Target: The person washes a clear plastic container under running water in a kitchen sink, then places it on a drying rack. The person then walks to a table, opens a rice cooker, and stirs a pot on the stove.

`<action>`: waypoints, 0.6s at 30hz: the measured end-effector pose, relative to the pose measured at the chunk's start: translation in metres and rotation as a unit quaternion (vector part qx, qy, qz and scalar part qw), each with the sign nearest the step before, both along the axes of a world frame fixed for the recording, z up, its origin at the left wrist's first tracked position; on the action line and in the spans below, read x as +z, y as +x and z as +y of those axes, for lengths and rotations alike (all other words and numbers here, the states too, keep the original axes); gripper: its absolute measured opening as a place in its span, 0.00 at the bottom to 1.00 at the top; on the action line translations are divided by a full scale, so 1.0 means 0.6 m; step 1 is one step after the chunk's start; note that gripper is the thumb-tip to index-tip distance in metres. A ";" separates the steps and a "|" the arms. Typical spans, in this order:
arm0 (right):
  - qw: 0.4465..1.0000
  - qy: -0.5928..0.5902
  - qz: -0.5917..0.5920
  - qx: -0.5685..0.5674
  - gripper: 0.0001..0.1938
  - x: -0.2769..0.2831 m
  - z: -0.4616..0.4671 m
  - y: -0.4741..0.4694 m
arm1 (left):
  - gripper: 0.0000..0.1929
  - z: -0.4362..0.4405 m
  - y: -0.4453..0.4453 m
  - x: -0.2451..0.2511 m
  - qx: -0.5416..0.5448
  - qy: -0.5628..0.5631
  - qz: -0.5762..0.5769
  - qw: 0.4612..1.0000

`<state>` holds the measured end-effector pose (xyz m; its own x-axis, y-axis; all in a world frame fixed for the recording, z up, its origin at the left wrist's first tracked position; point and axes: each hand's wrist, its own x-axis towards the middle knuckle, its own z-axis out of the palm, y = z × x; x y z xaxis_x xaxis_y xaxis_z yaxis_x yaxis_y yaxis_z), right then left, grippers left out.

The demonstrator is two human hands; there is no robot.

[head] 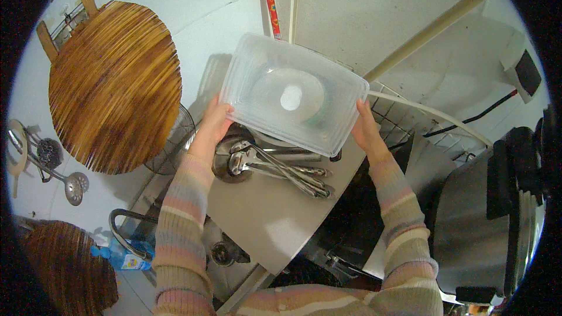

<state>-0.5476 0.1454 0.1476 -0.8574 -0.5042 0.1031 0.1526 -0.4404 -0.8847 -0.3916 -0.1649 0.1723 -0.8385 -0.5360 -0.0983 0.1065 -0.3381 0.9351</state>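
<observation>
My left hand [216, 119] and my right hand [365, 127] grip the two short ends of a translucent plastic container [290, 129] above the countertop. Through its plastic a round pale shape shows, with a white spot at the middle; I cannot tell whether it lies inside or behind. Below the container, several metal spoons [281, 169] lie with their bowls in a dark round dish [226, 180], their handles pointing right. Part of what stands behind the container is hidden.
The light countertop [259, 217] ends at a diagonal edge. A round woven bamboo tray [116, 87] hangs on the left wall near a slotted spoon [73, 188]. A faucet [115, 224] and a blue bottle [129, 254] are lower left. A wire rack [390, 123] and a large appliance [465, 228] are right.
</observation>
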 end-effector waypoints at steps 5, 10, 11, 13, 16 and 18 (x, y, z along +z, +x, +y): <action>0.988 -0.033 -0.081 0.126 0.37 0.008 -0.008 -0.001 | 0.33 0.010 0.039 -0.003 0.002 -0.026 0.013 1.000; 0.987 -0.047 0.073 0.137 0.37 -0.029 0.020 0.011 | 0.31 0.068 0.129 0.012 0.049 -0.051 0.083 0.994; 0.984 -0.020 0.089 0.151 0.38 -0.016 0.023 0.018 | 0.31 0.073 0.155 0.010 0.062 -0.066 0.118 0.989; 0.976 0.029 0.112 0.183 0.39 0.024 0.024 0.057 | 0.31 0.081 0.225 0.005 0.091 -0.099 0.174 0.975; 0.942 0.124 0.182 0.253 0.44 0.042 0.014 0.071 | 0.32 0.083 0.355 0.014 0.145 -0.224 0.115 0.957; 0.906 0.167 0.254 0.295 0.45 0.074 -0.002 0.103 | 0.33 0.106 0.438 0.020 0.202 -0.328 0.056 0.921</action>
<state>-0.4855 0.1441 0.1917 -0.3143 -0.9346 0.1663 -0.1893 -0.1100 -0.9757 -0.1287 -0.1014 0.1842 -0.5434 -0.7196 0.4324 0.2076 0.3839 0.8997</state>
